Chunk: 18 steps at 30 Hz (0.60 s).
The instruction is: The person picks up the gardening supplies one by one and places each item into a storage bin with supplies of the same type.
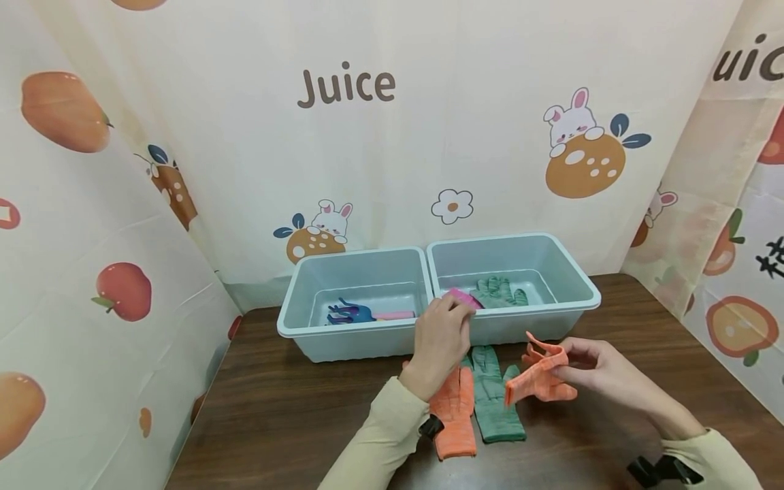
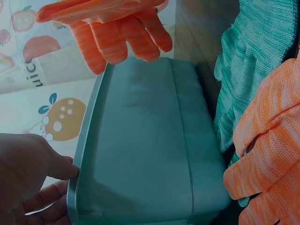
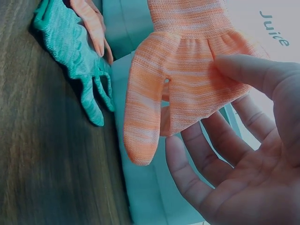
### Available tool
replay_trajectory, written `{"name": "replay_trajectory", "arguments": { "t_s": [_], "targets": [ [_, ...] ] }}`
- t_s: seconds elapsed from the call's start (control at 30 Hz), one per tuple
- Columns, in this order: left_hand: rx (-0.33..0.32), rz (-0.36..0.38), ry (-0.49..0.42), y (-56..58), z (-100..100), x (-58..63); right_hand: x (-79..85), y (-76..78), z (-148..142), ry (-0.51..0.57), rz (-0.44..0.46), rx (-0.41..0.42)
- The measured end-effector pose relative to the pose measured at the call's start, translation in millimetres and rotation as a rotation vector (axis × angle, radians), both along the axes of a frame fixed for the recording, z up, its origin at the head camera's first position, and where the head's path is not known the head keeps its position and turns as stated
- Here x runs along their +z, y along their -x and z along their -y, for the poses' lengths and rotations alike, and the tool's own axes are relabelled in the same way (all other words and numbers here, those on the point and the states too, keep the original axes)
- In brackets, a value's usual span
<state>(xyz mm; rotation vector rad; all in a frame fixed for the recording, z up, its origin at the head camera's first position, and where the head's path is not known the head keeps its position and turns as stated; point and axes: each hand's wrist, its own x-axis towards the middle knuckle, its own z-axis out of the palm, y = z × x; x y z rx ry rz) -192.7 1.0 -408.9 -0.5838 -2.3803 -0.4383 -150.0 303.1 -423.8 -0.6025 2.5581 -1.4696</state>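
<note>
My right hand (image 1: pixel 603 367) pinches an orange knit glove (image 1: pixel 542 378) between thumb and fingers, above the table; its cuff points up in the right wrist view. My left hand (image 1: pixel 442 340) is at the front rim of the right pale-blue bin (image 1: pixel 520 320), its thumb tip right at the edge and its fingers passing behind it. Just past these fingertips in the head view is a pink piece (image 1: pixel 463 297); I cannot tell whether they hold it. Below my left hand, another orange glove (image 1: pixel 456 422) and a green glove (image 1: pixel 496 401) lie on the table.
A green glove (image 1: pixel 497 292) lies inside the right bin. In the left bin (image 1: pixel 352 344) rests a blue pronged hand tool (image 1: pixel 352 313) with a pink handle (image 1: pixel 394 315). Both bins stand side by side at the back of the dark wooden table (image 1: pixel 294 422), against a printed curtain (image 1: pixel 380 150).
</note>
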Motion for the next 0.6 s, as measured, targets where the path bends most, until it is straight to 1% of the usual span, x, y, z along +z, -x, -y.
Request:
{"name": "replay_trajectory", "arguments": {
  "t_s": [0.07, 0.3, 0.4, 0.6],
  "targets": [
    [0.001, -0.002, 0.004, 0.3, 0.4, 0.3, 2.3, 0.0, 0.2, 0.001, -0.004, -0.001],
    [0.001, -0.012, 0.008, 0.1, 0.0, 0.6, 8.6, 0.9, -0.4, -0.039, -0.077, -0.008],
    [0.004, -0.017, 0.006, 0.3, 0.0, 0.8, 11.8, 2.7, -0.7, -0.035, -0.096, -0.008],
    [0.012, -0.016, 0.018, 0.0, 0.0, 0.9, 18.4, 4.7, -2.9, -0.016, -0.079, -0.024]
  ]
}}
